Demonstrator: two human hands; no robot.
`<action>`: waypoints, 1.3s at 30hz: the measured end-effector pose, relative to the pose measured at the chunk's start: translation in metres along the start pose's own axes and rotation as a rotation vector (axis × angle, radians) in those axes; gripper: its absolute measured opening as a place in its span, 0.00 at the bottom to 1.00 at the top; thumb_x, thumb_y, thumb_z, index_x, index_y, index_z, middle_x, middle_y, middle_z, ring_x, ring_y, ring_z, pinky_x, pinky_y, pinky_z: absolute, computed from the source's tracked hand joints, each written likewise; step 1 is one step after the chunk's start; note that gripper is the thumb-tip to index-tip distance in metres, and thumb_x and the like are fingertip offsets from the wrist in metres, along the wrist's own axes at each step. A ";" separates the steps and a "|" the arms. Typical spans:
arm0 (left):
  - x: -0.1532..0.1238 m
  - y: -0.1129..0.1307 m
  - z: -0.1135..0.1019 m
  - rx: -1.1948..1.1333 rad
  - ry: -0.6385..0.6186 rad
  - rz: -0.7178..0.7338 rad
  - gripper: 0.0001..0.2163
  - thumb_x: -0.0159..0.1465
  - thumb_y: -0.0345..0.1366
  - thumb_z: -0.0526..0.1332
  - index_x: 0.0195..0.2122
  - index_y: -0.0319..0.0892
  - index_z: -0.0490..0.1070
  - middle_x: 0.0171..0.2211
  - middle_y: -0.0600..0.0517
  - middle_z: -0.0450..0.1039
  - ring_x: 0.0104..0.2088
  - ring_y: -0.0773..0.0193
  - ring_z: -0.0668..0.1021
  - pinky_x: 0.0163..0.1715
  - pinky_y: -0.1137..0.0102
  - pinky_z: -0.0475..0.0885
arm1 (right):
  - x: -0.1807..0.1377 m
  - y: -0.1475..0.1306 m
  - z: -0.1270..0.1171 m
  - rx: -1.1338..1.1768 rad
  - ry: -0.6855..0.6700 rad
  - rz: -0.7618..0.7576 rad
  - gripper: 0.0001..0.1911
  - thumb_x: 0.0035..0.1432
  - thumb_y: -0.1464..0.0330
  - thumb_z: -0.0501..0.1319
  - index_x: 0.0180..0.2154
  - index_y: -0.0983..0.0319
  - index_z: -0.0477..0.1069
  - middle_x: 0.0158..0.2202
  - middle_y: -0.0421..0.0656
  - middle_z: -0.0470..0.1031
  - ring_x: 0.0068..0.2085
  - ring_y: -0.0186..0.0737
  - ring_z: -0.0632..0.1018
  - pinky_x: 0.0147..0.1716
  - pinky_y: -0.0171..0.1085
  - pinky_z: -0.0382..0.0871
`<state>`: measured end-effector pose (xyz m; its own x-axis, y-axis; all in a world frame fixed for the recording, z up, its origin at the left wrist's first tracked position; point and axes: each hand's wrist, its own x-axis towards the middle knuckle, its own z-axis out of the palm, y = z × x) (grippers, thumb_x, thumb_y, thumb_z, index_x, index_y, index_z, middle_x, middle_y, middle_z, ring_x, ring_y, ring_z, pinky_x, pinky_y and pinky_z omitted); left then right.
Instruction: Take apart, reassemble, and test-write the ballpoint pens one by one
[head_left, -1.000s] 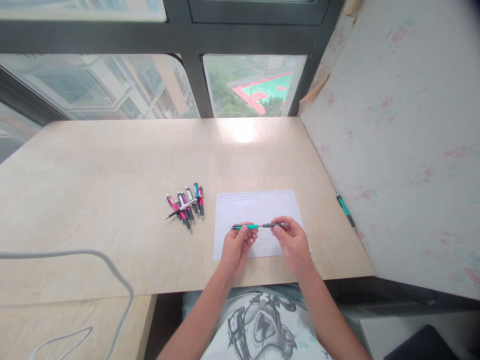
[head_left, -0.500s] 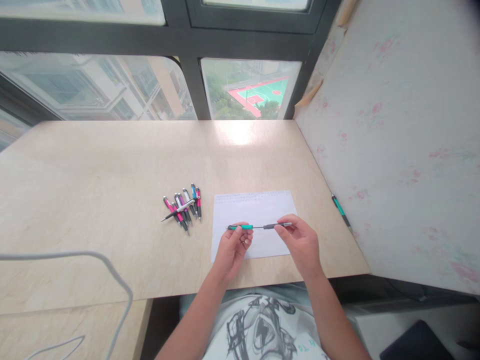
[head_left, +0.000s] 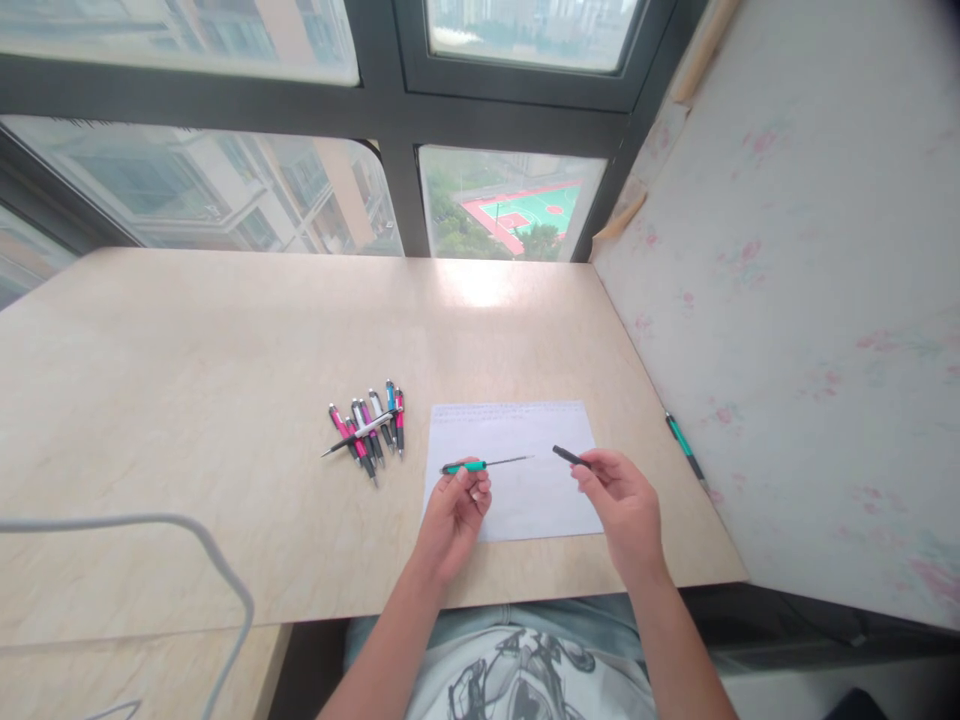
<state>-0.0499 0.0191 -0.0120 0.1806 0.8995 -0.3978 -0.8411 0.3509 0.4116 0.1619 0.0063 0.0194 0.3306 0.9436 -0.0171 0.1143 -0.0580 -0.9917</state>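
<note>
Between its thumb and fingers, my left hand [head_left: 454, 510] holds the green upper barrel of a pen [head_left: 474, 466]. A thin dark refill [head_left: 510, 460] sticks out of that barrel to the right, its tip bare. My right hand [head_left: 622, 505] pinches the black lower barrel of the pen [head_left: 568, 456], whose open end points left toward the refill. A gap separates the two pen parts. Both hands are above a sheet of white paper [head_left: 517, 515] with lines of writing along its top edge.
Several pens [head_left: 365, 435] with pink, purple, white and blue barrels lie in a pile left of the paper. Another green pen [head_left: 684, 447] rests along the wall [head_left: 787, 330] at the right. A grey cable [head_left: 150, 520] loops over the desk [head_left: 187, 370] at the left.
The black lower barrel has come off the refill and moved right with my right hand. My left hand has shifted slightly left with the green part. The view has tilted up a little.
</note>
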 end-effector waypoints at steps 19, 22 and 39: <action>0.011 0.004 -0.015 0.070 0.000 0.016 0.09 0.56 0.33 0.70 0.38 0.38 0.77 0.29 0.50 0.75 0.30 0.71 0.75 0.32 0.78 0.72 | 0.027 0.060 0.024 -0.943 0.186 -0.368 0.09 0.62 0.63 0.58 0.31 0.60 0.70 0.30 0.44 0.75 0.37 0.45 0.70 0.36 0.39 0.60; 0.011 0.004 -0.013 0.093 0.001 0.012 0.10 0.56 0.33 0.70 0.38 0.38 0.77 0.30 0.50 0.75 0.30 0.71 0.75 0.32 0.77 0.72 | 0.028 0.058 0.028 -1.007 0.186 -0.346 0.07 0.61 0.65 0.58 0.30 0.59 0.69 0.30 0.43 0.75 0.37 0.45 0.69 0.35 0.39 0.59; 0.010 0.004 -0.011 0.187 -0.044 0.034 0.09 0.56 0.34 0.70 0.38 0.39 0.77 0.30 0.50 0.76 0.31 0.69 0.76 0.35 0.75 0.72 | 0.032 0.059 0.027 -1.052 0.132 -0.331 0.05 0.59 0.66 0.59 0.30 0.59 0.68 0.31 0.44 0.73 0.37 0.46 0.69 0.36 0.40 0.59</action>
<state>-0.0571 0.0272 -0.0234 0.1792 0.9207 -0.3468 -0.7383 0.3588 0.5711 0.1534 0.0415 -0.0432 0.2268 0.9250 0.3048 0.9328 -0.1162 -0.3413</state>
